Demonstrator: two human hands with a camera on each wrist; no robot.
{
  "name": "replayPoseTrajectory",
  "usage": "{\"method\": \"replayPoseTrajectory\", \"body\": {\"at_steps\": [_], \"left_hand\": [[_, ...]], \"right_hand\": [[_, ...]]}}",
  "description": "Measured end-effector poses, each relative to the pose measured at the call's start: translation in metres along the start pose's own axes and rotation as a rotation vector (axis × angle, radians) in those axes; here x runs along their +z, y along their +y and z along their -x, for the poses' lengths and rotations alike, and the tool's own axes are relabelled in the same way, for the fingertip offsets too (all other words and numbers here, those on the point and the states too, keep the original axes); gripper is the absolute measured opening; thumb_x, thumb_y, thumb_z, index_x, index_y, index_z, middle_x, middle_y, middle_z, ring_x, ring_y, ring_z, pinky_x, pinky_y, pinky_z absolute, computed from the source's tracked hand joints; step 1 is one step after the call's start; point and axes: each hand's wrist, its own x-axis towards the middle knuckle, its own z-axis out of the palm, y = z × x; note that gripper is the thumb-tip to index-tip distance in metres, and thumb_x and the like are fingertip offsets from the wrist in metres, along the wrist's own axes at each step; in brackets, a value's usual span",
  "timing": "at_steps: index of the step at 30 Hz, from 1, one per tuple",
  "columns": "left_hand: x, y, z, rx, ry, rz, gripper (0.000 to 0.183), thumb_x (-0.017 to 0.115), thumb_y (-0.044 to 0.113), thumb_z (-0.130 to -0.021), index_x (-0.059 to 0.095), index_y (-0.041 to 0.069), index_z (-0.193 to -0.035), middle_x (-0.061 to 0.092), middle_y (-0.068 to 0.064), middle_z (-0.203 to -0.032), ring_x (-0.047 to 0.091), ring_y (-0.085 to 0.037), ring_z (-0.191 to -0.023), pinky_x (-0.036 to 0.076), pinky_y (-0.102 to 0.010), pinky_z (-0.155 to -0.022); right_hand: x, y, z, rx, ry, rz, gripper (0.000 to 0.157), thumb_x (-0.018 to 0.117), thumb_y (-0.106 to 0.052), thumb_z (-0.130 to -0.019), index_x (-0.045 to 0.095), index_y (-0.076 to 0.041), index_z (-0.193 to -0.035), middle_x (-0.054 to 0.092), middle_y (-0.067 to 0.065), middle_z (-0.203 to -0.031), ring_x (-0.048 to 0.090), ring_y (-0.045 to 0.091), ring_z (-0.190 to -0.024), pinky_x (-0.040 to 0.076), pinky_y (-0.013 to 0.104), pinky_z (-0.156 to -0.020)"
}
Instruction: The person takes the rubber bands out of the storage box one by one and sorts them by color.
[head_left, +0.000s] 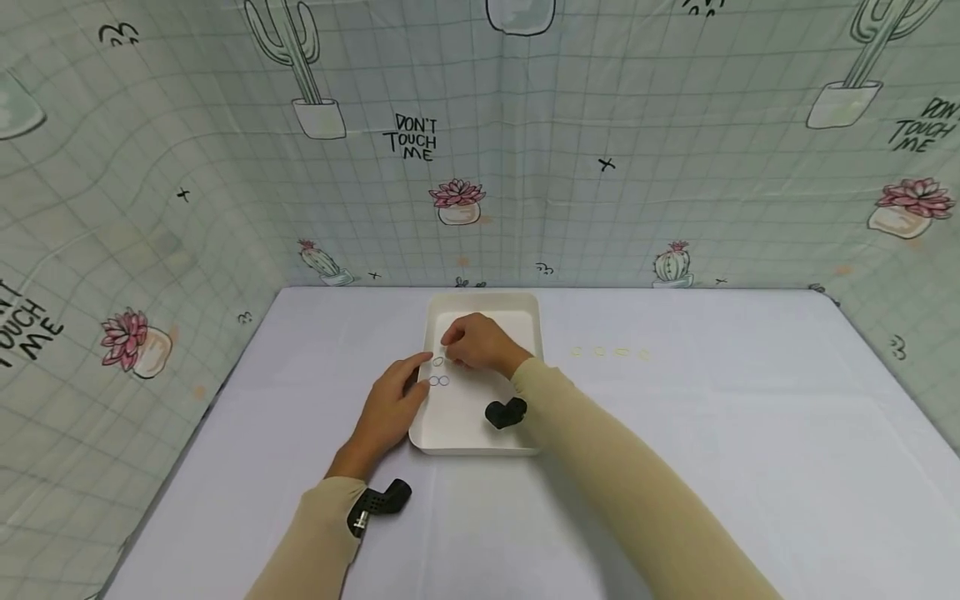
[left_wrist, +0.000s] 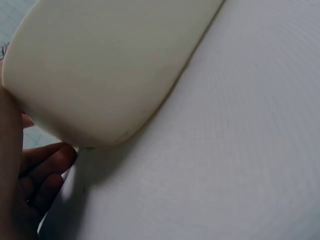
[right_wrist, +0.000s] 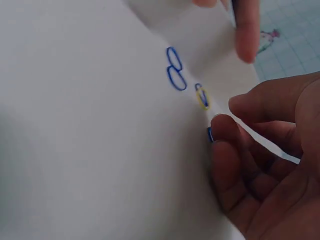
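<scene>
A shallow white tray [head_left: 480,437] stands on the table. Inside its left edge, in the right wrist view, two thin blue rings [right_wrist: 174,68] lie side by side. Beyond them a small yellow ring [right_wrist: 198,94] overlaps another blue one. My right hand [head_left: 483,343] reaches over the tray with curled fingers, thumb and index tips close together. A bit of blue ring [right_wrist: 209,134] shows beside its fingertips; whether they pinch anything is hidden. My left hand [head_left: 385,410] rests at the tray's left rim, thumb and index finger spread and touching it, other fingers loosely bent outside.
Several small yellow rings [head_left: 622,352] lie in a row on the white table [head_left: 720,467], right of the tray. A printed cloth [head_left: 540,150] hangs behind the table and along its sides. My right forearm crosses the tray's right rim.
</scene>
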Motion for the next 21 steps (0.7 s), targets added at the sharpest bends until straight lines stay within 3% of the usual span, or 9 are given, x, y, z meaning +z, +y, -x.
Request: {"method": "replayPoseTrajectory", "body": {"at_steps": [5,10,14,21], "left_hand": [[0.0,0.001,0.0,-0.006,0.001,-0.001,0.044,0.055,0.022,-0.1,0.056,0.016,-0.144,0.058,-0.01,-0.134,0.054,-0.026,-0.122,0.04,-0.049,-0.104],[-0.001,0.001,0.001,-0.011,0.004,-0.005,0.043,0.056,0.022,-0.1,0.057,0.016,-0.142,0.059,-0.01,-0.131,0.055,-0.025,-0.12,0.041,-0.048,-0.102],[0.0,0.001,0.0,-0.002,0.006,-0.011,0.043,0.056,0.022,-0.099,0.058,0.016,-0.142,0.06,-0.01,-0.131,0.055,-0.025,-0.121,0.041,-0.048,-0.103],[0.0,0.001,-0.001,0.005,0.013,-0.026,0.043,0.057,0.022,-0.099,0.058,0.016,-0.141,0.06,-0.01,-0.129,0.056,-0.025,-0.118,0.042,-0.048,-0.101]], "right_hand": [[0.009,0.008,-0.006,-0.064,0.046,0.083,0.017,0.064,-0.008,-0.089,0.073,-0.009,-0.103,0.068,0.0,-0.091,0.058,0.016,-0.083,0.047,0.027,-0.075],[0.019,0.009,-0.009,-0.079,0.041,0.192,0.013,0.067,-0.014,-0.09,0.074,-0.012,-0.1,0.066,-0.001,-0.093,0.057,0.016,-0.086,0.047,0.031,-0.082],[0.022,0.008,-0.008,-0.082,0.055,0.268,0.01,0.067,-0.015,-0.091,0.076,-0.014,-0.096,0.064,-0.002,-0.093,0.056,0.015,-0.085,0.047,0.031,-0.081],[0.021,0.007,-0.007,-0.088,0.053,0.3,0.008,0.067,-0.017,-0.092,0.074,-0.016,-0.089,0.061,-0.003,-0.091,0.055,0.014,-0.083,0.047,0.031,-0.078]]}}
